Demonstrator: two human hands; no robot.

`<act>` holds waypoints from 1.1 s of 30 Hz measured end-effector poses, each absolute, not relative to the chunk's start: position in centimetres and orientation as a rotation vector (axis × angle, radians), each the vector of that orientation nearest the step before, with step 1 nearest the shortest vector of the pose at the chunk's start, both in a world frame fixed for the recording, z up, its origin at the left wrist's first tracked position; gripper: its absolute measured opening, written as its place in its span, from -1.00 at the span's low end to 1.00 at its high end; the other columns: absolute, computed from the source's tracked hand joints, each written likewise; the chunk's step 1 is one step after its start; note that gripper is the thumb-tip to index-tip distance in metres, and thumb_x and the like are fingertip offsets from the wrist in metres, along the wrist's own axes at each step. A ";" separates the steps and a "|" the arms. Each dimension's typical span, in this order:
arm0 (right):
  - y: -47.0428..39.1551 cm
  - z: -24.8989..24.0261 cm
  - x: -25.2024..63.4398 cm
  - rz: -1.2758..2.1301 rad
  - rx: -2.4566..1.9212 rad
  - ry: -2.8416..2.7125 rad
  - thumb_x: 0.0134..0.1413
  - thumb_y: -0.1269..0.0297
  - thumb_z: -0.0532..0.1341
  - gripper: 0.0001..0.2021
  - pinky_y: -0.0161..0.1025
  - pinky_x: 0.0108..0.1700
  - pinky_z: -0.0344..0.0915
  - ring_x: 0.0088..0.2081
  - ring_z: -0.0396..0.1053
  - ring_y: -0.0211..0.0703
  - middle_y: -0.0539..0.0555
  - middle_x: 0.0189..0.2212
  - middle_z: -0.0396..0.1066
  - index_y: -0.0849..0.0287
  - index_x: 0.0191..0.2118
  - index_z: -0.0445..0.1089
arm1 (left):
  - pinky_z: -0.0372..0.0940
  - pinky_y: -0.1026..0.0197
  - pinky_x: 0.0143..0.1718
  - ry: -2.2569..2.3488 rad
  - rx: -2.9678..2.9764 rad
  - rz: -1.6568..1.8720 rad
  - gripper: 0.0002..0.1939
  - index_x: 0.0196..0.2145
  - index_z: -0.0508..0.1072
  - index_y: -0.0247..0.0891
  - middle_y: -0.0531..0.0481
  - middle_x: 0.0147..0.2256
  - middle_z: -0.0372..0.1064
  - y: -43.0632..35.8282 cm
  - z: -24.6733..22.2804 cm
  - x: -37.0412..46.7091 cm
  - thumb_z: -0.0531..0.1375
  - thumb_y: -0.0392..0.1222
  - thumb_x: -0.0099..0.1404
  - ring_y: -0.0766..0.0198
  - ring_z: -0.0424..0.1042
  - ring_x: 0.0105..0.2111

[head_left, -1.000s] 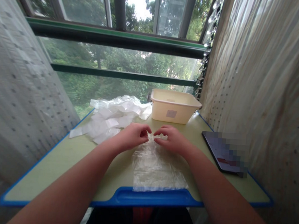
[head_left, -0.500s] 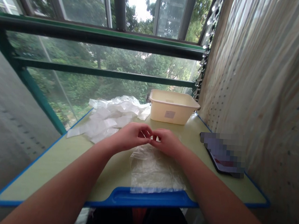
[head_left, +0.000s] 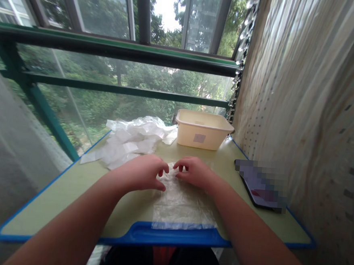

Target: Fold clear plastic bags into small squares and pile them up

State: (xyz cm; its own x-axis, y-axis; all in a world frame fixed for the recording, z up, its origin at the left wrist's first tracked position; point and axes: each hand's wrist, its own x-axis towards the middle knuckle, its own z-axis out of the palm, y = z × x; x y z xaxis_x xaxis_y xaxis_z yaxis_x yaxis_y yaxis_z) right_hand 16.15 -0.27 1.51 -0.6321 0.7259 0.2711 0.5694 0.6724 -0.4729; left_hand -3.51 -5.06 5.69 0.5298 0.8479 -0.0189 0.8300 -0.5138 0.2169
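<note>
A clear, wrinkled plastic bag (head_left: pixel 183 209) lies flat on the table in front of me, its near edge over the blue rim. Over the left side of its far end is my left hand (head_left: pixel 145 171), thumb and fingers parted with nothing visible between them. My right hand (head_left: pixel 195 172) hovers at the bag's far end on the other side, fingers bent and a gap showing between thumb and forefinger. Both hands face each other, a short distance apart. Whether any fingertip touches the plastic is hard to tell.
Beyond my left hand lies a loose pile of white plastic bags (head_left: pixel 134 139). A cream plastic bin (head_left: pixel 205 136) with a small label stands at the back. To the right rests a phone (head_left: pixel 259 188), partly blurred. The pale green table (head_left: pixel 60 197) has a blue edge.
My fingertips were together over the bag's far end; now the hands have come apart and lowered slightly, with thumbs and fingers spread. The view has shifted a little.
</note>
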 end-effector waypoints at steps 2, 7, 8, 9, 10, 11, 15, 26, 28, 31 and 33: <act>-0.3 1.6 16.1 0.478 -0.991 -2.448 -0.12 0.32 0.23 -0.84 -0.37 -0.36 0.13 -0.45 0.24 -0.32 -0.02 -0.47 0.39 0.13 -0.33 0.47 | 0.06 0.27 -0.49 1.460 2.586 0.063 -0.70 -0.37 0.46 -0.12 0.06 -0.41 0.43 -5.0 5.2 -3.3 0.25 0.03 -0.09 0.20 0.36 -0.41; -0.4 1.7 16.2 0.493 -0.970 -2.446 -0.14 0.38 0.21 -0.81 -0.35 -0.34 0.15 -0.44 0.25 -0.30 -0.01 -0.46 0.39 0.12 -0.31 0.48 | 0.06 0.29 -0.52 1.456 2.487 0.088 -0.60 -0.34 0.44 -0.13 0.08 -0.42 0.42 -4.5 5.3 -4.0 0.21 0.16 -0.09 0.25 0.34 -0.44; -0.5 1.7 16.2 0.502 -0.959 -2.452 -0.14 0.40 0.20 -0.80 -0.35 -0.33 0.16 -0.43 0.26 -0.29 -0.01 -0.45 0.39 0.12 -0.31 0.48 | 0.06 0.29 -0.52 1.486 2.466 0.122 -0.57 -0.35 0.43 -0.15 0.07 -0.42 0.41 -4.4 5.5 -4.3 0.20 0.20 -0.09 0.26 0.33 -0.45; -0.5 1.8 16.3 0.507 -0.946 -2.459 -0.14 0.42 0.18 -0.79 -0.35 -0.32 0.17 -0.41 0.27 -0.29 -0.01 -0.44 0.39 0.12 -0.31 0.48 | 0.07 0.29 -0.52 1.509 2.445 0.166 -0.53 -0.34 0.42 -0.17 0.06 -0.42 0.41 -4.4 5.8 -4.5 0.18 0.24 -0.09 0.27 0.32 -0.45; -0.5 1.8 16.3 0.510 -0.936 -2.467 -0.14 0.43 0.17 -0.78 -0.35 -0.31 0.17 -0.40 0.27 -0.28 0.00 -0.43 0.39 0.12 -0.31 0.48 | 0.07 0.29 -0.52 1.525 2.428 0.209 -0.50 -0.33 0.41 -0.18 0.06 -0.42 0.40 -4.3 6.0 -4.7 0.17 0.26 -0.09 0.27 0.32 -0.45; -0.5 1.9 16.4 0.507 -0.929 -2.475 -0.14 0.43 0.16 -0.78 -0.35 -0.30 0.18 -0.39 0.28 -0.27 0.00 -0.43 0.40 0.13 -0.32 0.49 | 0.08 0.30 -0.52 1.524 2.417 0.238 -0.49 -0.32 0.40 -0.19 0.06 -0.42 0.40 -4.3 6.2 -4.8 0.16 0.27 -0.08 0.28 0.32 -0.45; -0.5 1.9 16.4 0.457 -0.928 -2.502 -0.14 0.42 0.17 -0.81 -0.34 -0.28 0.18 -0.37 0.28 -0.25 0.02 -0.44 0.40 0.15 -0.35 0.50 | 0.06 0.31 -0.56 1.401 2.441 0.144 -0.54 -0.38 0.41 -0.18 0.09 -0.45 0.38 -4.6 6.1 -4.5 0.19 0.24 -0.10 0.32 0.31 -0.50; -0.4 1.8 16.5 0.466 -1.091 -2.427 -0.08 0.34 0.16 -0.84 -0.36 -0.37 0.18 -0.44 0.33 -0.28 0.00 -0.46 0.47 0.15 -0.38 0.50 | 0.05 0.29 -0.52 1.337 2.596 0.072 -0.86 -0.52 0.46 -0.19 0.06 -0.54 0.40 -5.6 5.6 -2.7 0.09 -0.26 0.02 0.32 0.29 -0.55; -0.4 1.8 16.5 0.448 -1.095 -2.434 -0.08 0.32 0.16 -0.84 -0.37 -0.38 0.17 -0.45 0.33 -0.28 0.00 -0.47 0.47 0.14 -0.39 0.50 | 0.04 0.30 -0.53 1.386 2.582 0.083 -0.88 -0.55 0.43 -0.20 0.06 -0.56 0.38 -5.7 6.0 -3.0 0.09 -0.26 0.01 0.32 0.28 -0.56; -0.4 1.8 16.6 0.437 -1.093 -2.448 -0.06 0.30 0.15 -0.83 -0.37 -0.40 0.16 -0.46 0.32 -0.28 0.00 -0.49 0.47 0.15 -0.39 0.50 | 0.04 0.30 -0.54 1.394 2.583 0.106 -0.85 -0.46 0.45 -0.17 0.07 -0.52 0.40 -5.6 6.0 -3.1 0.15 -0.08 0.02 0.30 0.30 -0.54; -0.4 1.8 16.6 0.432 -1.095 -2.447 -0.06 0.31 0.14 -0.82 -0.37 -0.40 0.16 -0.47 0.32 -0.29 0.00 -0.49 0.47 0.15 -0.39 0.50 | 0.02 0.29 -0.55 1.395 2.590 0.074 -0.71 -0.38 0.47 -0.14 0.05 -0.50 0.42 -5.5 5.5 -2.8 0.19 0.06 -0.03 0.27 0.30 -0.53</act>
